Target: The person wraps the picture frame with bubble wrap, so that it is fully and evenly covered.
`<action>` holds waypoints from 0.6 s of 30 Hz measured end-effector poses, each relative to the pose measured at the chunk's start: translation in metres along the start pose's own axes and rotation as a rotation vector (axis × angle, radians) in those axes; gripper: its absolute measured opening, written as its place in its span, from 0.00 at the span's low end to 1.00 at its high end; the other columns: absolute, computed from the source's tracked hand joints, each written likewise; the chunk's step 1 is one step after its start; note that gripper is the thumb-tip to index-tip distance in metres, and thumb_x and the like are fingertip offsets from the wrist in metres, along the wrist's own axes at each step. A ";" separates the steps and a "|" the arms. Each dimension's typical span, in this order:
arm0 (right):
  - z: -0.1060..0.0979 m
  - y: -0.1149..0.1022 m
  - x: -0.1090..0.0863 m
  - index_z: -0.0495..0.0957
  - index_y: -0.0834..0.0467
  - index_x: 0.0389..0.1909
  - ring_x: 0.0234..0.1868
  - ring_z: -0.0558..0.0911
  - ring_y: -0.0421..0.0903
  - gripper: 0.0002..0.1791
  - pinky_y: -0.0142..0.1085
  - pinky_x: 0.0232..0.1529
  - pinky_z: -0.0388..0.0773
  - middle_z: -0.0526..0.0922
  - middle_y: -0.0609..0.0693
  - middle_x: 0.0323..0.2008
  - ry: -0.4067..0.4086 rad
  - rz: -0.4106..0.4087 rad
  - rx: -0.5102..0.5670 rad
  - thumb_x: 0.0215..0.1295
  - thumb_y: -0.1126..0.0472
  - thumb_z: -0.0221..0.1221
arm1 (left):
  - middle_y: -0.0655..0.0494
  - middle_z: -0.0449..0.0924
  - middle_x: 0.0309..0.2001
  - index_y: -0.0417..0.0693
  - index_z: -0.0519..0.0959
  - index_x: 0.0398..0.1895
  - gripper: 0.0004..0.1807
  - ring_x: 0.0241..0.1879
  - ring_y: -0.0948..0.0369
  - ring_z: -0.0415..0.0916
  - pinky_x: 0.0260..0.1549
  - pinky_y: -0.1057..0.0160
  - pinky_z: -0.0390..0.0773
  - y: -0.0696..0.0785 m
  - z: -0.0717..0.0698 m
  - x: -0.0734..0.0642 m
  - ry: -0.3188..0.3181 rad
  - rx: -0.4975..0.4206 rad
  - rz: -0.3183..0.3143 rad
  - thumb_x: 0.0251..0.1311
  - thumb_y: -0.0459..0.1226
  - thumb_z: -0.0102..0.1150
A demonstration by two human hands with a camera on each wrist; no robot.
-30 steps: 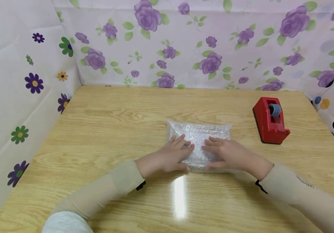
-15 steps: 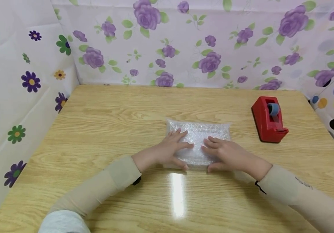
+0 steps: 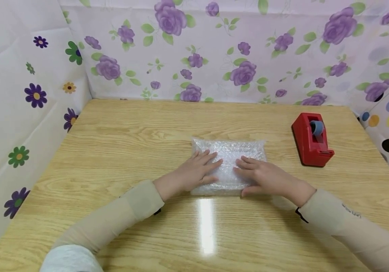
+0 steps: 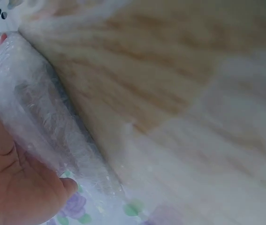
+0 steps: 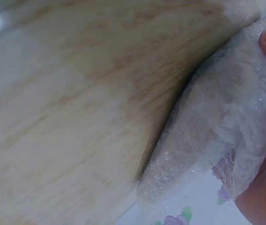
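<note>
**Only Laid On, Not Gripped**

My left hand (image 3: 194, 172) and right hand (image 3: 266, 177) rested with fingers extended on the bubble-wrapped packet (image 3: 227, 172), curled around nothing. It lay flat on the table (image 3: 129, 151), the tape dispenser (image 3: 311, 141) apart at its right. I judged the wrap might spring open if both palms lifted, or the packet slide from uneven pushing.

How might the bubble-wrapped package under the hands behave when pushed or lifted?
The package likely won't roll or tip: it lies low and flat on the table. Its far corners would probably flop, since loose wrap pokes out there. A push might slide it fairly easily, as the table looks smooth and glossy.
</note>
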State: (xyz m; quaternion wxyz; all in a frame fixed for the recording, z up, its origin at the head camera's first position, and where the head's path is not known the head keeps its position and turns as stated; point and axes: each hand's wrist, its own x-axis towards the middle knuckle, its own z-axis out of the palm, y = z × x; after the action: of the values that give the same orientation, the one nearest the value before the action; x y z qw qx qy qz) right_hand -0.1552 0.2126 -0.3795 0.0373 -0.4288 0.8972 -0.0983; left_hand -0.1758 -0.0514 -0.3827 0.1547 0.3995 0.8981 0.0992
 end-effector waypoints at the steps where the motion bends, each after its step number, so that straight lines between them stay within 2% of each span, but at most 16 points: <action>1: 0.001 0.000 0.000 0.72 0.63 0.61 0.65 0.67 0.63 0.39 0.55 0.61 0.69 0.69 0.64 0.63 0.001 0.000 -0.003 0.53 0.43 0.65 | 0.48 0.42 0.76 0.54 0.51 0.75 0.32 0.75 0.49 0.35 0.72 0.47 0.36 0.000 0.000 0.000 0.004 0.008 -0.001 0.72 0.55 0.36; 6: 0.002 0.002 -0.003 0.72 0.62 0.61 0.65 0.68 0.62 0.37 0.56 0.61 0.69 0.70 0.62 0.63 0.021 0.004 0.016 0.55 0.43 0.65 | 0.46 0.46 0.75 0.53 0.54 0.74 0.31 0.75 0.47 0.39 0.72 0.45 0.39 0.000 0.002 -0.001 0.036 0.025 0.007 0.72 0.53 0.37; 9: -0.001 0.006 -0.008 0.76 0.61 0.57 0.60 0.74 0.60 0.31 0.55 0.57 0.73 0.76 0.61 0.58 0.102 0.059 0.035 0.56 0.47 0.66 | 0.45 0.47 0.75 0.53 0.56 0.73 0.31 0.74 0.46 0.41 0.72 0.44 0.41 -0.001 0.004 -0.001 0.044 0.027 0.015 0.72 0.53 0.38; 11: -0.005 0.009 -0.013 0.79 0.62 0.52 0.54 0.78 0.58 0.25 0.53 0.52 0.77 0.81 0.60 0.52 0.195 0.135 0.041 0.57 0.52 0.66 | 0.45 0.48 0.74 0.53 0.57 0.73 0.30 0.74 0.45 0.42 0.71 0.44 0.41 -0.001 0.004 -0.001 0.049 0.025 0.020 0.71 0.53 0.39; 15: -0.021 0.017 -0.026 0.82 0.63 0.44 0.44 0.81 0.57 0.16 0.52 0.38 0.81 0.84 0.61 0.43 0.369 0.360 0.017 0.58 0.58 0.65 | 0.44 0.49 0.74 0.52 0.58 0.72 0.30 0.74 0.45 0.43 0.71 0.43 0.43 0.000 0.003 -0.001 0.061 0.021 0.025 0.71 0.52 0.40; 18: -0.037 0.028 -0.039 0.82 0.65 0.42 0.43 0.79 0.61 0.15 0.56 0.38 0.78 0.83 0.65 0.42 0.440 0.525 -0.009 0.61 0.58 0.63 | 0.45 0.49 0.74 0.53 0.58 0.72 0.30 0.74 0.45 0.43 0.71 0.43 0.43 0.001 0.002 -0.001 0.064 0.020 0.019 0.71 0.52 0.41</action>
State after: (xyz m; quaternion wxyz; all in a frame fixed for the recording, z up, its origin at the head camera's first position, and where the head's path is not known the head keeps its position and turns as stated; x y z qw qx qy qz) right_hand -0.1579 0.2652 -0.3501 -0.1349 -0.1521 0.9640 -0.1716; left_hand -0.1740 -0.0512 -0.3840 0.1211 0.4060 0.8998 0.1044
